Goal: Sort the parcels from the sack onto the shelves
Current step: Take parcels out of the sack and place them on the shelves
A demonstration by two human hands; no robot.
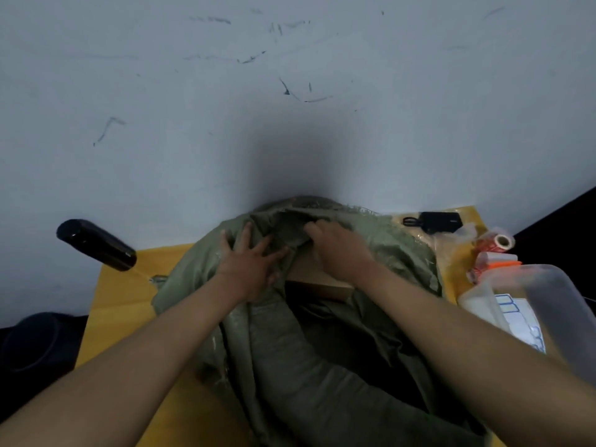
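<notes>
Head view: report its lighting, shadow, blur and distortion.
Head view: dim, bluish light; a soft dark shadow falls on the wall above the sack; wide-angle bending curves the forearms and the yellow table edges; the clear plastic bin at the right edge is blurred; left hand and right hand read slightly soft.

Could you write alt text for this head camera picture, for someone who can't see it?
Two bare hands work at a green sack on a yellow table: the left hand presses flat, the right hand grips the fabric above a cardboard parcel.
</notes>
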